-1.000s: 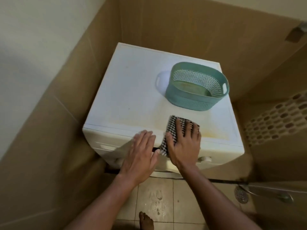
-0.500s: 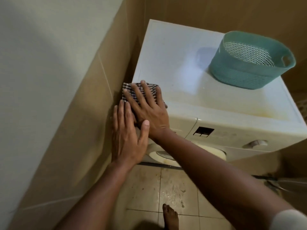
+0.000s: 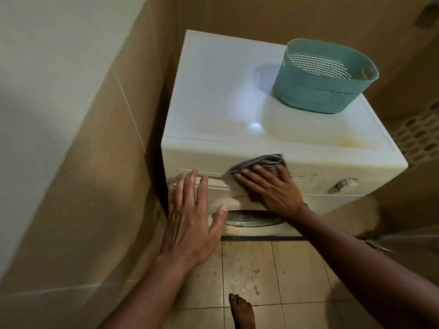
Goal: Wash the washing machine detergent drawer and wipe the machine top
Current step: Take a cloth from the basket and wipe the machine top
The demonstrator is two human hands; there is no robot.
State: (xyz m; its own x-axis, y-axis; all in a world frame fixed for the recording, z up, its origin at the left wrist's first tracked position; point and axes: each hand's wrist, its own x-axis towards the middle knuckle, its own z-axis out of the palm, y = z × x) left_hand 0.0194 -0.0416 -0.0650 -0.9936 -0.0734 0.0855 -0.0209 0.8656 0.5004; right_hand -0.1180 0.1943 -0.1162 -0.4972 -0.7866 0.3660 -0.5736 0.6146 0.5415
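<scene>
A white washing machine stands against the tiled wall, its top stained yellow near the front right. My right hand presses a black-and-white checked cloth flat against the front control panel, fingers spread over it. The detergent drawer front sits closed at the panel's left. My left hand lies flat with straight fingers on that drawer front and the panel below it, thumb near the door rim.
A teal plastic basket stands on the machine top at the back right. A control knob sticks out at the panel's right. Tiled walls close in on the left and behind. My bare foot is on the tiled floor.
My right hand slid the cloth from the machine's front left corner down and rightward onto the front panel. My left hand shifted right onto the drawer front.
</scene>
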